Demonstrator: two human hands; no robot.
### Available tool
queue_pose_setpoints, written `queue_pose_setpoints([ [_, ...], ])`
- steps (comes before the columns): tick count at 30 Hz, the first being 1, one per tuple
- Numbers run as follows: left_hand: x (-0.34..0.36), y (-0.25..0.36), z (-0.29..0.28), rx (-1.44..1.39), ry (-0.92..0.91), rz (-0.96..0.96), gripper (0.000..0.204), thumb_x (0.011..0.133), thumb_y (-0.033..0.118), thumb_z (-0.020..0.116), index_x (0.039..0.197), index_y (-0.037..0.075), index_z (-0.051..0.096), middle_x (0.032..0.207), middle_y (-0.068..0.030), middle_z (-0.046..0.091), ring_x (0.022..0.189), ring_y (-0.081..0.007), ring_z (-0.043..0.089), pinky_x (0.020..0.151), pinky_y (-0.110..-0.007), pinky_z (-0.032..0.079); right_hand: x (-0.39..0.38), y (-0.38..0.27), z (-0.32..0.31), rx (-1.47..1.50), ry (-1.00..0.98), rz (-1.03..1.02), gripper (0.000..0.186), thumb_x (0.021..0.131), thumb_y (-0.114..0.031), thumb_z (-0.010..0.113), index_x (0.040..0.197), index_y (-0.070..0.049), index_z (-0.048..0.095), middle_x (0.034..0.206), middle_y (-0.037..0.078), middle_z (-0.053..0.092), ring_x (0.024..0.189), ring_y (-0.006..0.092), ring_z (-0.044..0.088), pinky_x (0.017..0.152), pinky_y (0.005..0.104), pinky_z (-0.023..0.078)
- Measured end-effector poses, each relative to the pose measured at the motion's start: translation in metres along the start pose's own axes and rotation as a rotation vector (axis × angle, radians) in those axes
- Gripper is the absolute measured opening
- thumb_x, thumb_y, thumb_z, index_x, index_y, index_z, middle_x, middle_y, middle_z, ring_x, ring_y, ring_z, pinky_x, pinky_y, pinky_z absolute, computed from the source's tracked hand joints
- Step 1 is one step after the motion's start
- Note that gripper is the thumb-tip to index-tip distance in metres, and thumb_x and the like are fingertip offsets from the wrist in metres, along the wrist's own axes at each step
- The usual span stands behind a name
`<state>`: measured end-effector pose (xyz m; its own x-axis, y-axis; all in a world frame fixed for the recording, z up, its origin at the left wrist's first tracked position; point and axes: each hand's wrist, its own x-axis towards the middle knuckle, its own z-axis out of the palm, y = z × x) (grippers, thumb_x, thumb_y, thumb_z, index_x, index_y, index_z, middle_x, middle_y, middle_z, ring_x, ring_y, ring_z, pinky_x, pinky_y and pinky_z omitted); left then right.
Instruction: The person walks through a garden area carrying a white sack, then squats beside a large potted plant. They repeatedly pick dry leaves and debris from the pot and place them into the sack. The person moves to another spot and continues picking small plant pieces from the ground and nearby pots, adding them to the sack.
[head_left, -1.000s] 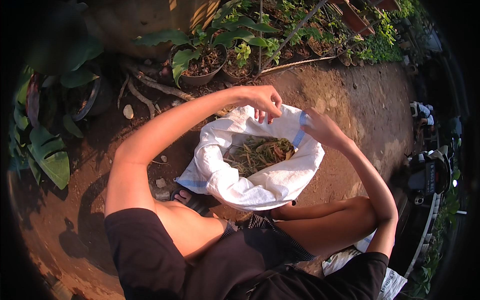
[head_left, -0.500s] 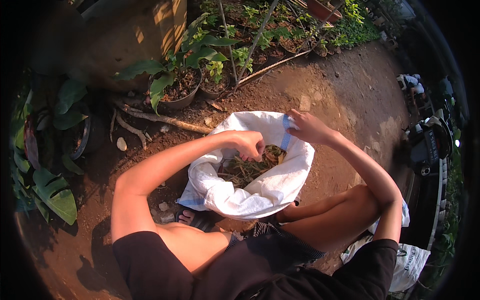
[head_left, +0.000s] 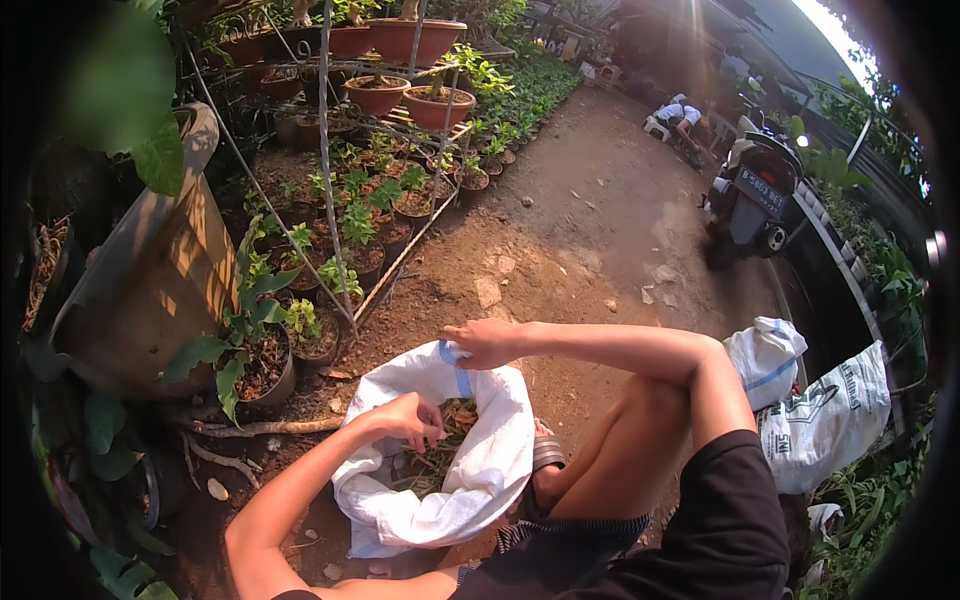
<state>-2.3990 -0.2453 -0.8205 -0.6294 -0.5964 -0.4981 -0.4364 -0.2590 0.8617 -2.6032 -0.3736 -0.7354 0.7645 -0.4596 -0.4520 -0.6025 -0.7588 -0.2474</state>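
An open white woven sack [head_left: 480, 480] with a blue stripe sits on the dirt between my legs, its rim rolled outward, with dry leaves and green cuttings [head_left: 440, 465] inside. My right hand [head_left: 475, 342] grips the far rim at the blue stripe. My left hand [head_left: 415, 420] hangs over the sack's opening with curled fingers; whether anything is in them I cannot make out. A sandalled foot [head_left: 545, 470] rests beside the sack on the right.
Potted plants [head_left: 350, 250] stand on and below a wire rack, beside a large planter [head_left: 150, 280]. A dirt path [head_left: 590, 210] leads to a crouching person [head_left: 680, 115]. A motorbike [head_left: 750, 190] and two more white sacks [head_left: 820, 420] are at the right.
My left hand has come down from above the far rim to over the opening. My right hand stays on the rim. The view has tilted up and swung round toward the path.
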Motion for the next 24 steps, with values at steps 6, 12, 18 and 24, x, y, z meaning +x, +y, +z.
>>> queue_pose_setpoints([
  [6, 0.002, 0.009, 0.003, -0.008, -0.019, -0.038, 0.023, 0.086, 0.023, 0.078, 0.094, 0.002, 0.073, 0.087, -0.0090, 0.075, 0.071, -0.0174, 0.074, 0.061, -0.028, 0.056, 0.000, -0.001, 0.003, -0.030, 0.003, -0.034, 0.058, 0.090, -0.027, 0.067, 0.137, -0.002, 0.045, 0.086, 0.023, 0.070, 0.083, 0.0444, 0.069, 0.074, 0.0541, 0.056],
  [12, 0.007, 0.010, 0.013, 0.013, 0.008, -0.010, 0.021, 0.087, 0.017, 0.076, 0.090, -0.004, 0.072, 0.080, -0.0112, 0.074, 0.067, -0.0164, 0.072, 0.061, -0.028, 0.056, 0.005, -0.013, 0.001, -0.032, 0.086, -0.083, 0.050, 0.086, -0.017, 0.065, 0.127, 0.004, 0.047, 0.079, 0.024, 0.068, 0.077, 0.0445, 0.069, 0.067, 0.0516, 0.058],
  [18, 0.010, 0.011, 0.025, -0.050, 0.031, 0.012, 0.019, 0.085, 0.009, 0.076, 0.096, -0.004, 0.068, 0.076, -0.0107, 0.073, 0.063, -0.0167, 0.071, 0.058, -0.030, 0.056, -0.001, -0.024, -0.018, 0.027, 0.241, -0.147, 0.042, 0.079, -0.007, 0.063, 0.117, 0.004, 0.049, 0.080, 0.024, 0.067, 0.080, 0.0452, 0.068, 0.069, 0.0537, 0.055],
  [24, 0.011, 0.009, 0.018, 0.139, 0.190, 0.014, 0.025, 0.079, 0.008, 0.077, 0.098, -0.003, 0.065, 0.073, -0.0130, 0.071, 0.060, -0.0172, 0.070, 0.055, -0.032, 0.055, -0.004, 0.002, -0.033, 0.118, 0.476, -0.215, 0.042, 0.081, -0.002, 0.062, 0.123, -0.003, 0.057, 0.093, 0.022, 0.069, 0.087, 0.0433, 0.067, 0.074, 0.0524, 0.054],
])
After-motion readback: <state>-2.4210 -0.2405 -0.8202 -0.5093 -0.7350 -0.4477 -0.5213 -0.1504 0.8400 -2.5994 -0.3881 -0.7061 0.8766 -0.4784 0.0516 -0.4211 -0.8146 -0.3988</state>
